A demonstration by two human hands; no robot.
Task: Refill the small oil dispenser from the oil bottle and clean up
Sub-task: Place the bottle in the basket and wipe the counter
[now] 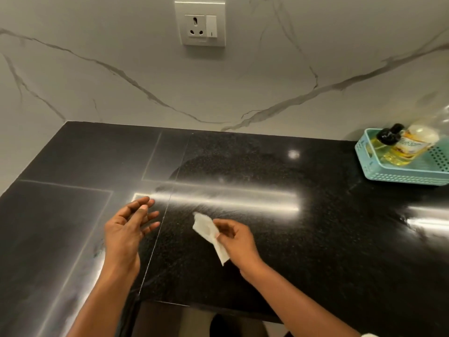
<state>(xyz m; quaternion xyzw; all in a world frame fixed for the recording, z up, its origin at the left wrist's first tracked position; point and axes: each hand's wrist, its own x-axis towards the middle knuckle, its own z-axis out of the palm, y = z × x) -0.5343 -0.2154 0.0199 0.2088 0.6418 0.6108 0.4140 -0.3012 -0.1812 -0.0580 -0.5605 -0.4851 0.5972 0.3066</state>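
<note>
My right hand (237, 242) pinches a crumpled white paper tissue (208, 229) just above the black counter (267, 251), near its front middle. My left hand (126, 229) hovers to the left of the tissue with fingers spread and relaxed, holding nothing. Far to the right, a light blue perforated basket (398, 175) stands on the counter by the wall. In it stand a small oil dispenser (385, 139) with a black top and a larger oil bottle (410, 147) with a yellow-orange label, both holding yellow oil.
A marble-patterned wall (218, 81) backs the counter, with a white socket and switch plate (200, 21) high in the middle. Bright light streaks reflect on the glossy counter. The counter's front edge runs just below my forearms.
</note>
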